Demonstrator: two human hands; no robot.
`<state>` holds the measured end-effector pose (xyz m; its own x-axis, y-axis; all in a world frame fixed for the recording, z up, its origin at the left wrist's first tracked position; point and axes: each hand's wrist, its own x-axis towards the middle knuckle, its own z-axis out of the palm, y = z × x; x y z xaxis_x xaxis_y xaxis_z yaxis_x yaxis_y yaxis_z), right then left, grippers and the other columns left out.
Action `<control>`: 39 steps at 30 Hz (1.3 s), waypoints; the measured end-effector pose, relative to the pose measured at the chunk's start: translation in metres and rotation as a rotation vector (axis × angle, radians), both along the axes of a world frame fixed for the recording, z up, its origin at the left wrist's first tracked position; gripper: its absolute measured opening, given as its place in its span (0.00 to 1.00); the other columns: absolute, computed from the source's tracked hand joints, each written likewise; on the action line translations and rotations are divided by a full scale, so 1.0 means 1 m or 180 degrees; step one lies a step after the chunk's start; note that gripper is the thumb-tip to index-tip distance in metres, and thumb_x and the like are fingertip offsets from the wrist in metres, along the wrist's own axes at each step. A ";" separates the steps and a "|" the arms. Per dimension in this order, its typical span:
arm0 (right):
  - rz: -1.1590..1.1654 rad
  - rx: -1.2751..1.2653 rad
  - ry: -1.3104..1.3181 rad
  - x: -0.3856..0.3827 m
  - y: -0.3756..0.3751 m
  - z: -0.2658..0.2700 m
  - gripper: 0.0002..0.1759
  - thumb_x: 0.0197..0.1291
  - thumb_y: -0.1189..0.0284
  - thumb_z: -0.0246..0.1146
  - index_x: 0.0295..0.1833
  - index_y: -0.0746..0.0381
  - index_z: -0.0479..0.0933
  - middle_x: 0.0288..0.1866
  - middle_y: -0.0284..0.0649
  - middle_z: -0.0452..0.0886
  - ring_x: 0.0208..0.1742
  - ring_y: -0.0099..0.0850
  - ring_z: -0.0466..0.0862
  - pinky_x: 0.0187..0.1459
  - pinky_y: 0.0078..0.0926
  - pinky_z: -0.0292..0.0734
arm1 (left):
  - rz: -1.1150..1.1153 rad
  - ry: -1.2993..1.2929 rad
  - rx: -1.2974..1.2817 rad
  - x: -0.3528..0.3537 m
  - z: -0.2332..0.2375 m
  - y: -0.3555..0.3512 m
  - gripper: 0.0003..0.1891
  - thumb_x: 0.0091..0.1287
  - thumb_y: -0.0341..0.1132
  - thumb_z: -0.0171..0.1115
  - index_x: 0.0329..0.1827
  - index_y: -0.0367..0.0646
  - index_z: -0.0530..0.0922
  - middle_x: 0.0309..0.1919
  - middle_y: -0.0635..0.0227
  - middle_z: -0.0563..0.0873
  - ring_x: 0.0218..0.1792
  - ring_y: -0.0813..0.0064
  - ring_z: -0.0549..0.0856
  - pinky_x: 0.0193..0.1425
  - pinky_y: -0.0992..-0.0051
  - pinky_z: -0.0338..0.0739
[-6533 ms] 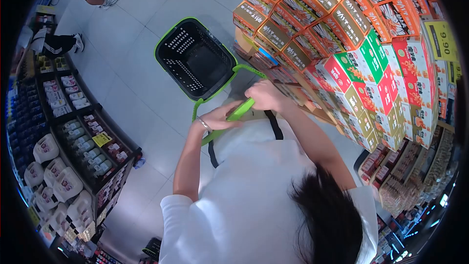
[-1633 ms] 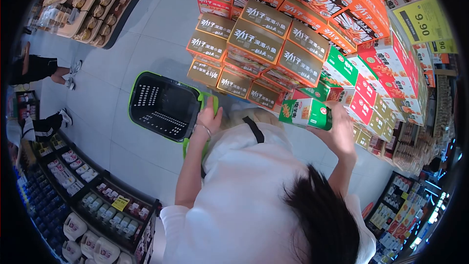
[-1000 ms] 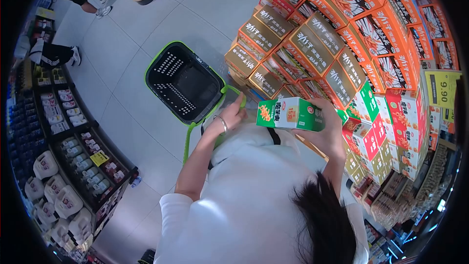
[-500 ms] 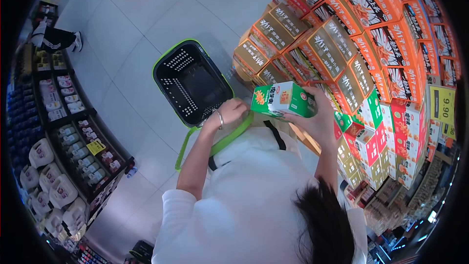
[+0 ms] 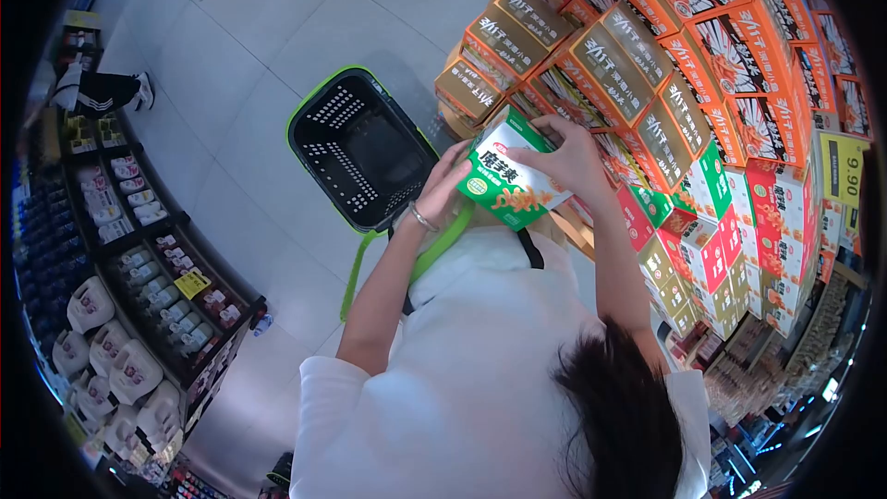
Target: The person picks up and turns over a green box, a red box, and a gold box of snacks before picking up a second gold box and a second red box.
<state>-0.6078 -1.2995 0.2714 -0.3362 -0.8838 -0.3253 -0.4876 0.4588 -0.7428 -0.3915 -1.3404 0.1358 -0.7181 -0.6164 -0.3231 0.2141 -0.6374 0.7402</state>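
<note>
A green and white snack box with Chinese lettering and a picture of food is held between my two hands at waist height. My right hand grips its right side, thumb across the printed front. Against its left edge, the fingers of my left hand hold the box too. A dark shopping basket with a green rim hangs by its green handle near my left forearm. No goods show inside the basket.
To the right rises a tall stack of orange and brown snack boxes, with green, red and white boxes lower down. A yellow price sign hangs there. Shelves line the left. Another person's legs are at upper left.
My left hand has come up from the basket handle to the box's left side. The box has turned so its large printed face shows.
</note>
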 end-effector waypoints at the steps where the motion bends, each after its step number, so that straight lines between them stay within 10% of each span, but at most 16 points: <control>1: 0.0050 0.0330 -0.0123 -0.001 -0.003 0.002 0.36 0.45 0.58 0.82 0.54 0.70 0.80 0.44 0.40 0.86 0.44 0.24 0.85 0.47 0.24 0.79 | 0.0010 -0.0100 -0.0216 0.000 0.004 0.001 0.27 0.71 0.42 0.64 0.68 0.36 0.69 0.62 0.64 0.77 0.64 0.75 0.75 0.69 0.72 0.69; 6: 0.0024 -0.0037 -0.0720 -0.002 0.000 -0.026 0.35 0.47 0.57 0.81 0.54 0.71 0.80 0.41 0.40 0.87 0.41 0.23 0.85 0.45 0.22 0.79 | -0.0044 -0.0354 -0.0689 0.012 -0.013 0.001 0.24 0.70 0.37 0.66 0.64 0.36 0.72 0.51 0.65 0.81 0.59 0.78 0.77 0.63 0.75 0.72; 17: -0.0220 0.0069 -0.0901 -0.006 0.002 -0.007 0.38 0.44 0.51 0.81 0.51 0.72 0.82 0.41 0.44 0.87 0.41 0.26 0.86 0.45 0.23 0.80 | 0.0062 -0.0311 -0.0189 0.007 -0.005 -0.007 0.40 0.76 0.67 0.30 0.67 0.39 0.73 0.60 0.68 0.82 0.62 0.72 0.77 0.69 0.68 0.67; 22: -0.0128 -0.0699 0.0591 0.006 0.026 0.017 0.38 0.41 0.51 0.81 0.52 0.67 0.81 0.44 0.42 0.86 0.45 0.33 0.86 0.48 0.30 0.81 | -0.0039 -0.0278 -0.0150 0.004 -0.020 -0.013 0.41 0.76 0.66 0.31 0.70 0.37 0.70 0.61 0.65 0.82 0.62 0.71 0.78 0.70 0.67 0.66; 39: -0.1085 -0.0645 0.1501 -0.028 0.164 0.101 0.34 0.37 0.60 0.83 0.51 0.63 0.80 0.44 0.44 0.83 0.46 0.44 0.85 0.49 0.37 0.79 | -0.1347 -0.0359 -0.0954 -0.037 0.014 -0.013 0.30 0.79 0.52 0.43 0.69 0.34 0.72 0.60 0.53 0.83 0.66 0.64 0.77 0.74 0.65 0.64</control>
<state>-0.6359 -1.1351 0.3720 -0.6774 -0.7300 0.0904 -0.6356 0.5190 -0.5716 -0.4284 -1.3536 0.1496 -0.8951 -0.3573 -0.2668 -0.1075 -0.4078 0.9067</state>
